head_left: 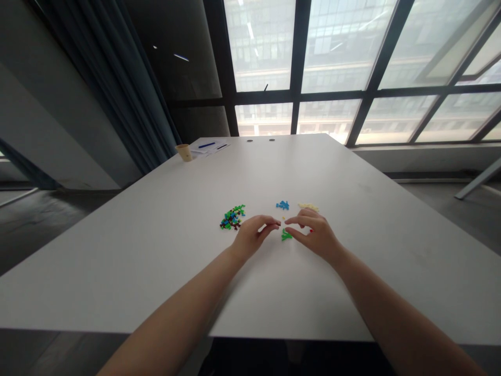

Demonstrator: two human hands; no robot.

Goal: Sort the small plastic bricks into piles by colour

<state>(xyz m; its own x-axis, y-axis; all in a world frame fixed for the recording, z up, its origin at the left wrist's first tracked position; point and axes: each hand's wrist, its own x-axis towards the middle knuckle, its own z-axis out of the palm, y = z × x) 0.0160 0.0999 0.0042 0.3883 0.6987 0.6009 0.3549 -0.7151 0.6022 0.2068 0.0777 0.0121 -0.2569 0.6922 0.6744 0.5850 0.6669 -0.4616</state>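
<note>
My left hand is closed in a pinch, with a small dark brown piece between thumb and forefinger. Just to its right, my right hand has thumb and fingers apart, and I see nothing between them. Below the fingertips lies a small group of green pieces, and a tiny yellow piece sits just beyond them. A mixed pile of small coloured pieces is left of my left hand. Blue pieces and pale yellow pieces lie farther back. A red piece is partly hidden by my right hand.
Everything lies on a wide white table. At its far left stand a paper cup and sheets of paper with a blue pen on them. Large windows rise behind the table, and a dark blue curtain hangs at left.
</note>
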